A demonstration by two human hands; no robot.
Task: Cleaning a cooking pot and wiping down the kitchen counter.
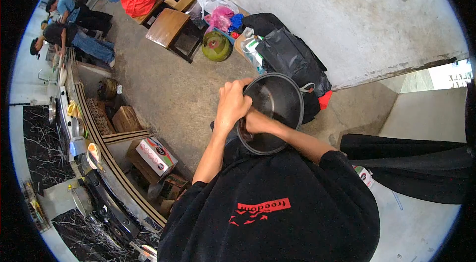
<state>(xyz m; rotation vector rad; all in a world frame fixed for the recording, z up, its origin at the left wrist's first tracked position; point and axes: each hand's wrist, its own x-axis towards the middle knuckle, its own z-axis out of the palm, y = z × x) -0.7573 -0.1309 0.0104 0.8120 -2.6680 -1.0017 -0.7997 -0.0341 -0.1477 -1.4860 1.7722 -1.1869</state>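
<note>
A round dark metal pot (290,95) is tilted in front of my body, its open mouth facing up toward me. My left hand (234,102) grips its left rim, with the fingers curled at the edge. Inside the pot, my right hand (256,120) reaches toward the lower left wall. Its fingers are blurred and partly hidden, so I cannot tell whether they hold anything.
A green gas cylinder (216,46) and a wooden stool (169,28) stand ahead. Black plastic bags (286,55) lie beside the wall. Along the left runs a kitchen counter (108,158) with a stove (108,206). Two people (87,35) stand at its far end.
</note>
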